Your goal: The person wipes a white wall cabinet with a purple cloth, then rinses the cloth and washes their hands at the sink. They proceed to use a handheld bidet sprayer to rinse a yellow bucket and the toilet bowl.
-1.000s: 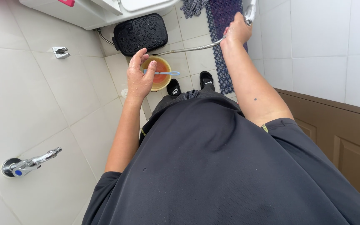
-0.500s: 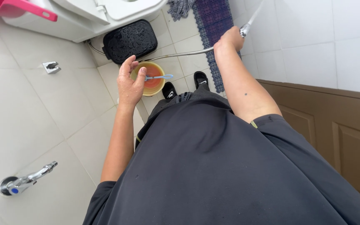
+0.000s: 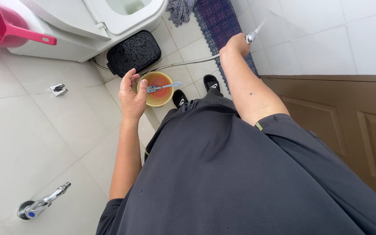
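Beside the orange bucket (image 3: 155,89) on the floor by the toilet (image 3: 109,21), left hand (image 3: 131,93) open-fingered, empty; right hand (image 3: 236,45) closed round the rigid, likely wet-slick spray nozzle (image 3: 252,35), its stiff hose (image 3: 188,63) trailing.

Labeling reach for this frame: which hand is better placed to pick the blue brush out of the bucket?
Left, probably. The left hand is open and empty right beside the orange bucket, close to the blue brush lying across its rim. The right hand is farther off, shut on the spray hose.
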